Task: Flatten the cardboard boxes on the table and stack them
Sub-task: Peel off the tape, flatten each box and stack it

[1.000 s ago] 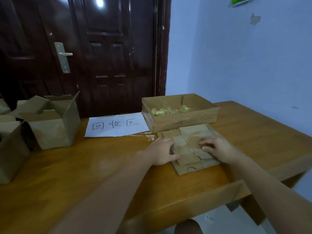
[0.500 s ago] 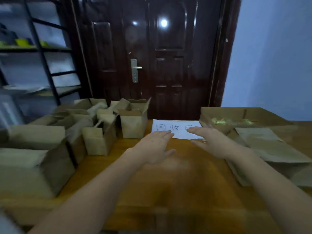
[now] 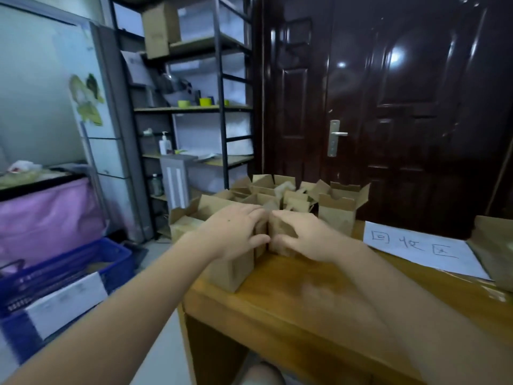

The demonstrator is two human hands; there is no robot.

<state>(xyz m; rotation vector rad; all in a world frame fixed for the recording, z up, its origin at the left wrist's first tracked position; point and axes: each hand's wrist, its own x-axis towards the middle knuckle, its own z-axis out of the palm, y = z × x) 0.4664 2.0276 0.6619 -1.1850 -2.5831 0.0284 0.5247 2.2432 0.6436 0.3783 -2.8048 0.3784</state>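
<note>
Since half a second ago our hands have left the bare middle of the desk (image 3: 319, 307) and swung left, away from the paper sign (image 3: 422, 247), to close in on the cluster of open boxes at the desk's left end.

Our left hand (image 3: 234, 234) now lies over the top and near face of a small cardboard box (image 3: 280, 232), fingers bent round its upper edge and thumb low on the front. Our right hand (image 3: 308, 236) mirrors it from the other side, fingers curled over the top and thumb pressing the front face. So our grip is two-handed and narrow, wrapped round the box from both flanks; whether it is squeezing yet or only touching, we cannot tell through the blur.

The box stands upright directly between our palms, its long axis vertical, and both hands are equally near it. To us that is what the coming move turns on: pushing the two sides toward each other should fold it flat along its vertical creases.

Just under our left wrist stands a second upright box (image 3: 230, 270) at the desk's corner, touching or nearly touching the held one. Beyond our fingertips the other open boxes (image 3: 341, 207) crowd together with flaps up. Far to the right of the grip, past the sign, an edge of flat cardboard (image 3: 497, 251) shows, probably where the stack lies.
</note>
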